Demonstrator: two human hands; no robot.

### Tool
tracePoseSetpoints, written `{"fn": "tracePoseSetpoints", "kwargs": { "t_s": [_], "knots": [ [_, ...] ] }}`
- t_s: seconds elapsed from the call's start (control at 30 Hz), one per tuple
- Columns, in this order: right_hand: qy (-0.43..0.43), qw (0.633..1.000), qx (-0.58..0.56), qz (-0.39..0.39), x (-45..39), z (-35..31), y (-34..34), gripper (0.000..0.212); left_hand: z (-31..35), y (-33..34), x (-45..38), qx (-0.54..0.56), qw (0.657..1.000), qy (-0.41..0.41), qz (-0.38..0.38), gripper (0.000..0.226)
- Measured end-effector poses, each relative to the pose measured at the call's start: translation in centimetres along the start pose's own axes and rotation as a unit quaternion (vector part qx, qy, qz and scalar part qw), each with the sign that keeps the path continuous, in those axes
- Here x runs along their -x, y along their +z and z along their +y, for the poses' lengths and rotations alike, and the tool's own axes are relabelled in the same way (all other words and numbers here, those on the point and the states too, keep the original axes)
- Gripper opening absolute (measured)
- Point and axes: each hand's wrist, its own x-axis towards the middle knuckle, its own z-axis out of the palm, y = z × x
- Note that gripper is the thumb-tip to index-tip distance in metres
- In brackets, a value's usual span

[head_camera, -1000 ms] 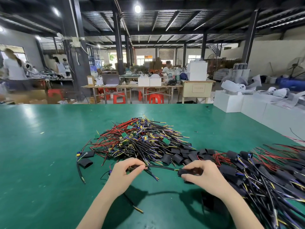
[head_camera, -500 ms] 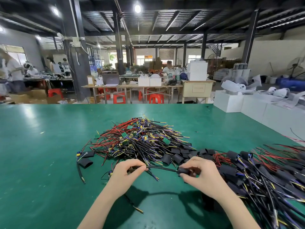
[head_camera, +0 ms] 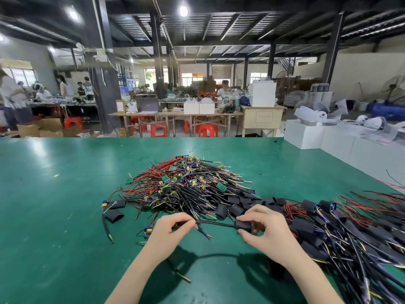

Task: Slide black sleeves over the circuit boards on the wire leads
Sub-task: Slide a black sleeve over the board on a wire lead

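Note:
My left hand (head_camera: 169, 230) pinches the black wire lead (head_camera: 215, 223) near its left end, just above the green table. My right hand (head_camera: 266, 230) pinches a black sleeve (head_camera: 243, 224) that sits on the same lead; the board under it is hidden. Between the hands the lead runs nearly level. Behind my hands lies a pile of unsleeved wire leads with small green circuit boards (head_camera: 188, 183). Loose black sleeves (head_camera: 232, 208) lie at that pile's near right edge. A heap of sleeved leads (head_camera: 341, 233) fills the right side.
Two loose sleeves and a stray lead (head_camera: 114, 212) lie left of my hands. One single lead (head_camera: 178, 272) lies on the table between my forearms. White boxes (head_camera: 341, 148) stand off the table's far right edge. Other people work at benches far behind.
My right hand has shifted slightly left along the lead with the sleeve, and the lead between my hands is now straighter. The left hand stays nearly in place.

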Motion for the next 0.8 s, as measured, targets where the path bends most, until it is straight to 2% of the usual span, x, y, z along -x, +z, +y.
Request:
{"fn": "tracePoseSetpoints", "kwargs": {
  "t_s": [0.13, 0.33, 0.47, 0.8],
  "knots": [
    [0.013, 1.0, -0.001, -0.004, 0.07, 0.1, 0.01, 0.026, -0.1, 0.13, -0.03, 0.0, 1.0, -0.005, -0.003, 0.022],
    [0.027, 0.999, -0.03, 0.023, -0.14, -0.17, -0.39, 0.025, 0.1, -0.42, -0.14, 0.0, 0.999, 0.019, 0.033, 0.018],
    [0.041, 0.998, -0.046, -0.001, -0.1, -0.03, -0.49, 0.03, 0.03, -0.65, -0.18, 0.015, 0.998, 0.036, 0.052, 0.017],
    [-0.006, 1.0, 0.03, 0.004, 0.0, 0.36, -0.13, 0.028, 0.87, -0.79, -0.18, 0.072, 0.996, 0.027, 0.053, 0.019]
  ]
}}
